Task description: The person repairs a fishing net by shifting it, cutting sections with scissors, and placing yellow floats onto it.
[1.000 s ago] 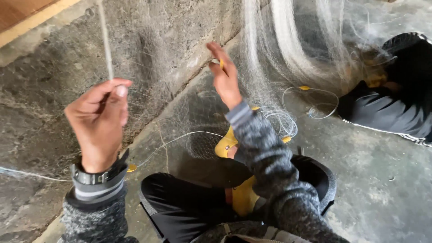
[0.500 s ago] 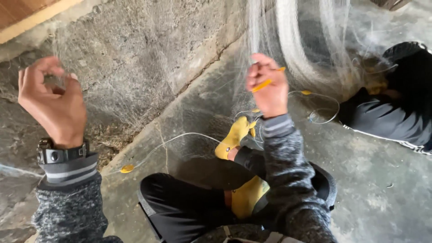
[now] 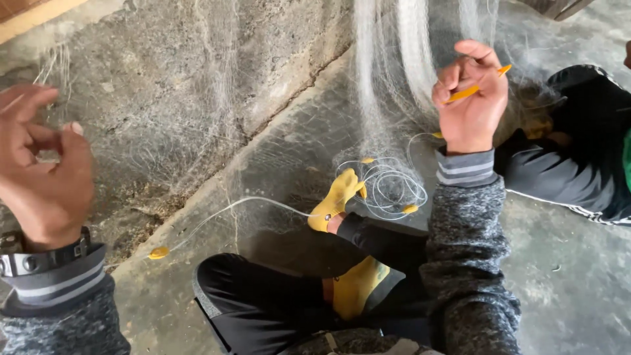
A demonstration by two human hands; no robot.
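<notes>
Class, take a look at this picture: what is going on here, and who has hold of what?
A person sits on a concrete floor beside a rough wall, working on a fine white fishing net that hangs in front of them. The right hand is raised and grips a thin yellow netting needle. The left hand is lifted at the other side, fingers pinched together in the mesh. A white cord with small yellow floats lies coiled by their yellow-socked foot.
</notes>
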